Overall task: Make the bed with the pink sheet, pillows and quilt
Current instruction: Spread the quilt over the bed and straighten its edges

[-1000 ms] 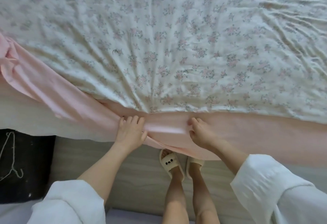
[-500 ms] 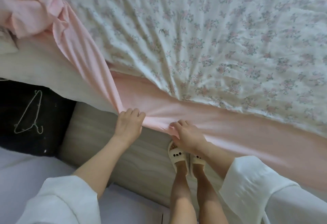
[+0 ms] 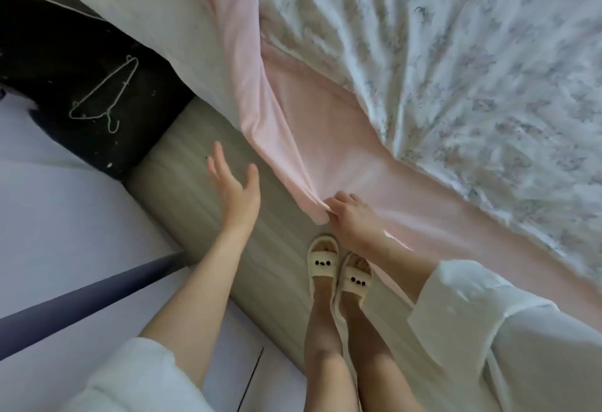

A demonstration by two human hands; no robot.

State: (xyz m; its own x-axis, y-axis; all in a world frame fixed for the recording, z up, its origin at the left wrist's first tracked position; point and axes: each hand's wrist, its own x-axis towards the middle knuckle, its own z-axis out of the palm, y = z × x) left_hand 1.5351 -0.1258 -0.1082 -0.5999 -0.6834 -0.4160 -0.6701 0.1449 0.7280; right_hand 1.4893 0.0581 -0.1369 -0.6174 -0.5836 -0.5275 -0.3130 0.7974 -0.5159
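1. Head view, background: a pale wood-grain floor [image 3: 182, 180] runs as a band from the centre toward the lower middle of the frame, beside the bed. At upper left lies a black mat [image 3: 65, 63] flecked with white specks, and a thin wire hanger [image 3: 104, 95] lies on it. A dark blue-grey bar [image 3: 88, 294] crosses the lower left diagonally.
2. The bed fills the upper centre and right side. A white mattress [image 3: 156, 11] shows bare at the top, left of centre.
3. The pink sheet [image 3: 325, 138] lies along the bed's near edge, from the top centre down to the lower right, with one gathered fold drawn down toward the middle of the frame.
4. The floral quilt [image 3: 456, 69], white with small pink sprigs and heavily creased, covers the upper right and overlaps the sheet.
5. The right hand [image 3: 355, 219], just below the middle of the frame, has its fingers curled round the bunched end of the pink sheet, pinching it at the bed's edge.
6. The left hand [image 3: 234, 190], left of centre, is over the floor with fingers straight and spread, holding nothing, apart from the sheet.
7. Both arms wear white sleeves [image 3: 488, 320]. Below the right hand stand two feet in cream slippers [image 3: 338, 268] with dark dots.
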